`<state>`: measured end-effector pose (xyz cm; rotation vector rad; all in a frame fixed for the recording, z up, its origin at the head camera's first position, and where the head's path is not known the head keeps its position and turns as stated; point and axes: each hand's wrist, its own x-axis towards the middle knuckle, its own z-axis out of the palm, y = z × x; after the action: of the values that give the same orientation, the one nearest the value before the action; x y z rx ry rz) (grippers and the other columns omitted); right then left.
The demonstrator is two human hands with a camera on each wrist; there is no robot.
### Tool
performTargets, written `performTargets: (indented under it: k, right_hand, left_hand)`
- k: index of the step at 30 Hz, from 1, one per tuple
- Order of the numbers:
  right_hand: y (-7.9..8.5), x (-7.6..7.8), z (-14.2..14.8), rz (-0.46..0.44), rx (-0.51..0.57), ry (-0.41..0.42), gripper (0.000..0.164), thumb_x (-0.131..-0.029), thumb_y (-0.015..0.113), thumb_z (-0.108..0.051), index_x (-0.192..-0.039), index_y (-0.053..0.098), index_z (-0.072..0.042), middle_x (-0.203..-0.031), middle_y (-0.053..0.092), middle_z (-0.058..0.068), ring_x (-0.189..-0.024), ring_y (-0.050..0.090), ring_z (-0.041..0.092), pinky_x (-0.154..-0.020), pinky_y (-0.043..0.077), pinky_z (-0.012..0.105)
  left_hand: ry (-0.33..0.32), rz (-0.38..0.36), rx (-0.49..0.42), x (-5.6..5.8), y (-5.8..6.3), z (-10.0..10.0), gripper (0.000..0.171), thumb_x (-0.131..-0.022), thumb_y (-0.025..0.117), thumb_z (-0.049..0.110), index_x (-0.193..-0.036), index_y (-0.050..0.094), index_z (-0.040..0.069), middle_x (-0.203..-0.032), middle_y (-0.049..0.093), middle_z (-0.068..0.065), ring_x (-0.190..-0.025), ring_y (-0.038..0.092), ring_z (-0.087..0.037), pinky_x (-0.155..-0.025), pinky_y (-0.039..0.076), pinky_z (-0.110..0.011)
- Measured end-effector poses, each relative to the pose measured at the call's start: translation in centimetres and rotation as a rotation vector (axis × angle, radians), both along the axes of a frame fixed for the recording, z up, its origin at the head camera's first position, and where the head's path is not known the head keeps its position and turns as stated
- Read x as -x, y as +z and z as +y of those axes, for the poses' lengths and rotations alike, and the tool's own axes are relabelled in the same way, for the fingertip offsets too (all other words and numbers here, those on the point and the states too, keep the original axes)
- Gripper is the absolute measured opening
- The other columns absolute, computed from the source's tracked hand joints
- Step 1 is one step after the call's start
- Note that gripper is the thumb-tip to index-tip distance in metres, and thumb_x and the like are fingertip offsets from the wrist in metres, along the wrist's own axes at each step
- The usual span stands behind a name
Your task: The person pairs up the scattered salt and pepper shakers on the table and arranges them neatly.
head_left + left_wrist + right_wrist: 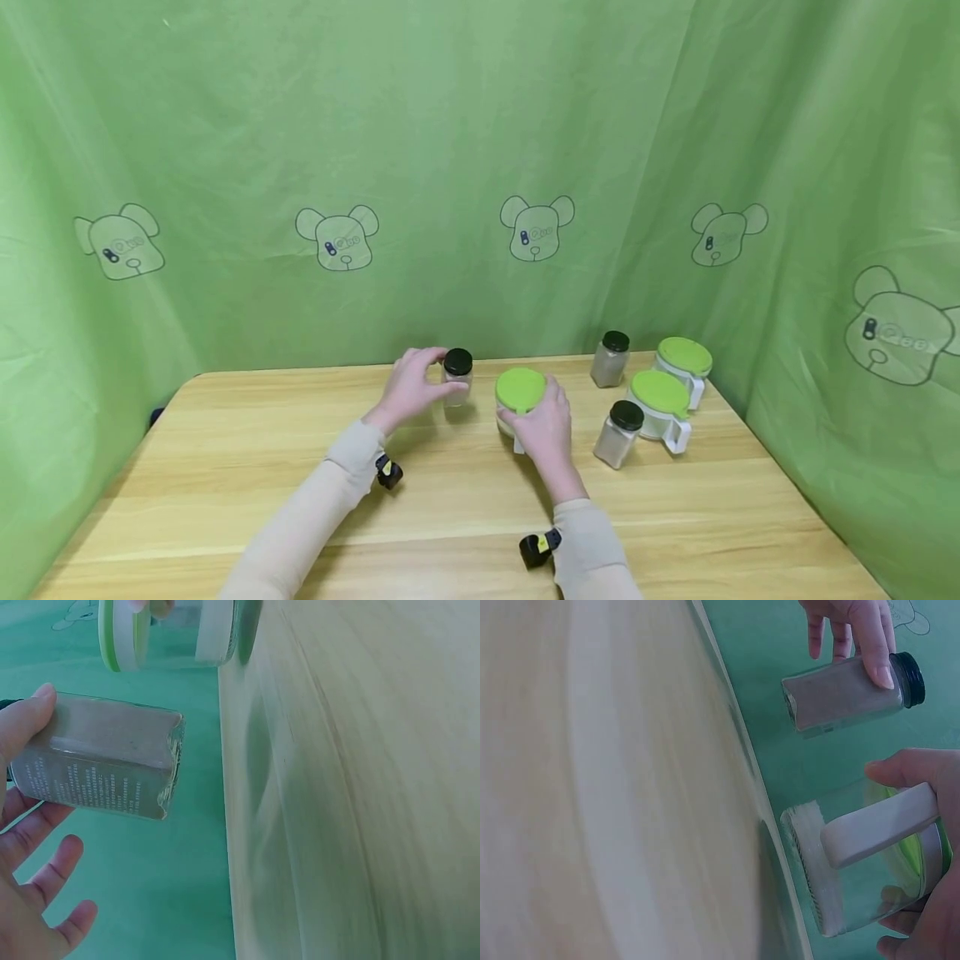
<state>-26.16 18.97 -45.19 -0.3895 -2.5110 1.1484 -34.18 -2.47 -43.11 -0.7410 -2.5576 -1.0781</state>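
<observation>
My left hand [407, 390] pinches a square glass jar with a black lid [458, 362] between thumb and fingers, near the lid. Its brownish-grey contents and printed side [90, 784] show in the left wrist view, where the base hangs clear of the wood. To the right of it, my right hand [547, 423] grips a round glass seasoning pot with a green lid [521, 388] from above, fingers and thumb around its top. A white handle [881, 825] and a layer of white stuff at the bottom appear in the right wrist view. Whether this pot touches the table cannot be told.
On the wooden table [262, 467], to the right, stand two more black-lidded jars [610, 367] [618, 437] and two green-lidded pots [660, 404] [684, 358] with white handles. A green curtain [435, 125] with bear outlines hangs behind and at the sides.
</observation>
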Motion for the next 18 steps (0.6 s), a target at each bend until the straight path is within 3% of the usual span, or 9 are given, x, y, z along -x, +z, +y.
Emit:
performTargets:
  k: [18]
  right_hand:
    - [0.3, -0.4, -1.7, 0.019, -0.017, 0.038, 0.101, -0.066, 0.086, -0.034, -0.145, 0.032, -0.001, -0.138, 0.047, 0.023, -0.126, 0.048, 0.042, -0.104, 0.042, 0.060]
  left_hand:
    - [0.036, 0.018, 0.006, -2.4, -0.2, -2.9, 0.071, -0.071, 0.081, 0.048, -0.128, 0.061, 0.010, -0.126, 0.066, -0.008, -0.117, 0.055, -0.026, -0.105, 0.041, -0.049]
